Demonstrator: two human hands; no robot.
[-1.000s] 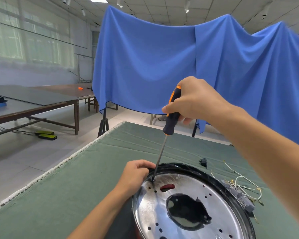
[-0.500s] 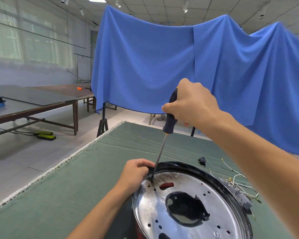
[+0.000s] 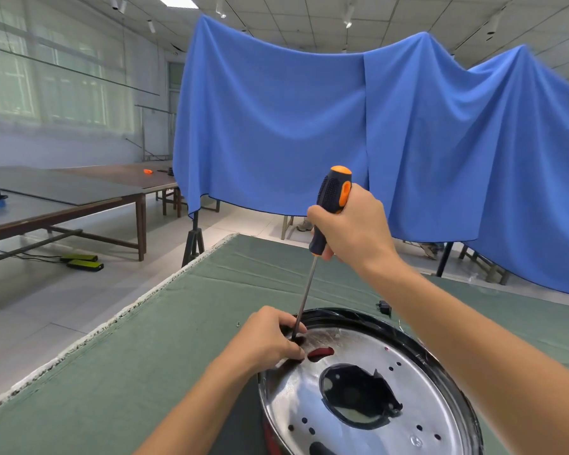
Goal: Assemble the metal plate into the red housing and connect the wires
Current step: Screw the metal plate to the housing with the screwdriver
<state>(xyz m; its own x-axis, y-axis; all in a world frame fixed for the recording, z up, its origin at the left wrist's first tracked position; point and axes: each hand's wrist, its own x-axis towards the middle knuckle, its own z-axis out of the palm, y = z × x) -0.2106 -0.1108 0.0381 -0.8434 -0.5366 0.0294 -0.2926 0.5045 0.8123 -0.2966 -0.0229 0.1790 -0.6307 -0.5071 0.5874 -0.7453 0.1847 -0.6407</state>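
A shiny round metal plate (image 3: 404, 376) with a large centre hole lies inside the black-rimmed housing (image 3: 440, 353); a bit of red shows through a slot and at the lower left edge. My right hand (image 3: 352, 228) grips the black-and-orange handle of a screwdriver (image 3: 330, 205), held nearly upright. Its shaft runs down to the plate's far-left edge. My left hand (image 3: 271, 339) rests on the rim there, and its fingertips pinch the shaft near the tip. The tip and any screw are hidden by those fingers. My right forearm covers the wires.
The housing sits on a green cloth-covered table (image 3: 145, 356) whose left edge runs diagonally. A small black part (image 3: 384, 307) lies beyond the rim. A blue cloth (image 3: 342, 126) hangs behind. Other tables (image 3: 63, 198) stand at the left.
The view has tilted down slightly. My right hand has slid lower on the handle, baring its orange top. My left fingers have closed in around the shaft's lower end.
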